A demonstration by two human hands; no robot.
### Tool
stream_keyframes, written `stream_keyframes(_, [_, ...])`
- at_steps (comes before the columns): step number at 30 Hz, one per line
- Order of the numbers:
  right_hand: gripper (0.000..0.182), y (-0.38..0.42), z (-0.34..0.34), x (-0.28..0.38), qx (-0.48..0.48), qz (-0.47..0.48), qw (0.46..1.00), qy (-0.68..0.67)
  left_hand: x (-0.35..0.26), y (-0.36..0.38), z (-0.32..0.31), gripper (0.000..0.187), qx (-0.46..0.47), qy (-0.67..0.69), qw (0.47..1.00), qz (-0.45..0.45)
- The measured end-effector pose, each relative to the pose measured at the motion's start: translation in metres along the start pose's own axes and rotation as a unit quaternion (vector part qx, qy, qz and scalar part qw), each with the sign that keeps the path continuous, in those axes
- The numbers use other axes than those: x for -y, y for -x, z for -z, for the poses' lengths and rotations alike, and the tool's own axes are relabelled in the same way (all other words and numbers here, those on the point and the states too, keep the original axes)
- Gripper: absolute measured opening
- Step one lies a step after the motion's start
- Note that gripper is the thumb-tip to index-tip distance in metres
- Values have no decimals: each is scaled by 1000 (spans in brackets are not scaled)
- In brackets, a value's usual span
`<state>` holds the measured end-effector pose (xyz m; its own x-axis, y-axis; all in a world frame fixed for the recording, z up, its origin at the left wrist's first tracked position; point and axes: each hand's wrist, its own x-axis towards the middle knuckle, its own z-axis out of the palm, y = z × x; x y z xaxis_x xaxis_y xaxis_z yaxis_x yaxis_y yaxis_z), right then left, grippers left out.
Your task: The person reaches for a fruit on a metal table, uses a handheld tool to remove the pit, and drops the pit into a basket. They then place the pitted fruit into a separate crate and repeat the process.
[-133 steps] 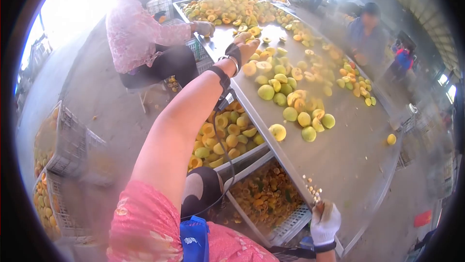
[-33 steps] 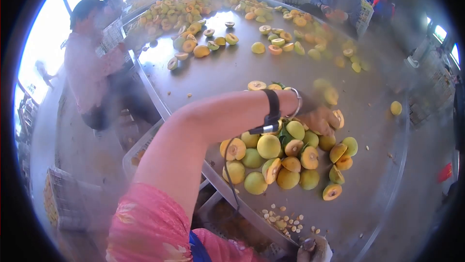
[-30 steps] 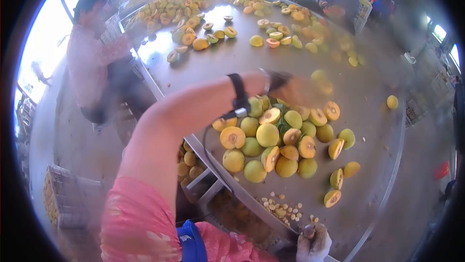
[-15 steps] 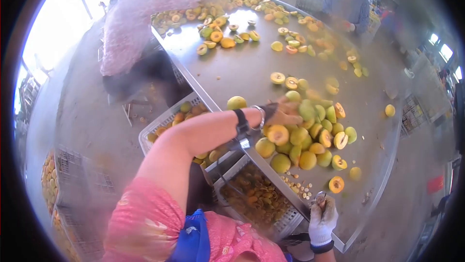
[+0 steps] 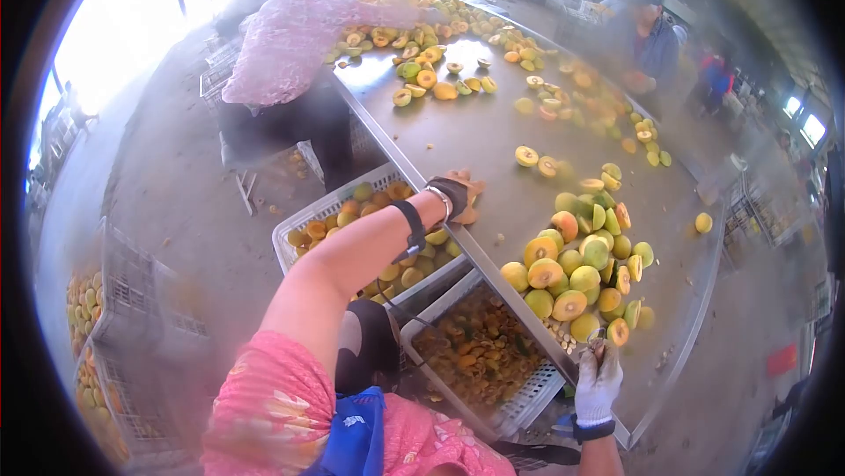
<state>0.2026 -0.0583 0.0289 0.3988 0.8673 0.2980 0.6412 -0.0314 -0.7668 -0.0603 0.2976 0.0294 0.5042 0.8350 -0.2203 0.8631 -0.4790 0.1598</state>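
Note:
My left hand, with a dark band around the palm, is at the near edge of the metal table, its fingers bent over the rim; what they hold, if anything, is hidden. A pile of green and orange halved fruits lies to its right. Below the pile, my right hand, in a white glove, is closed around a small metal tool, mostly hidden by the fingers. Small pale pits lie beside it.
A crate of fruit and a crate of scraps stand below the table edge. One person leans over the far left; another person is across the table. More fruit lies farther off. Stacked crates stand left.
My left hand has moved from the fruit pile back to the table's edge. The view has shifted, and the pile lies closer to my right hand.

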Motion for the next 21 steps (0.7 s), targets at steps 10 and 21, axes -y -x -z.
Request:
stream_keyframes(10, [16,6,-5,-5,-42,83,993,79,-102,42,-40,66,-155,288,940,-96])
stream_keyframes(21, [23,26,-11,22,-63,153,975,146,-96,189,-56,36,27,953,246,-172])
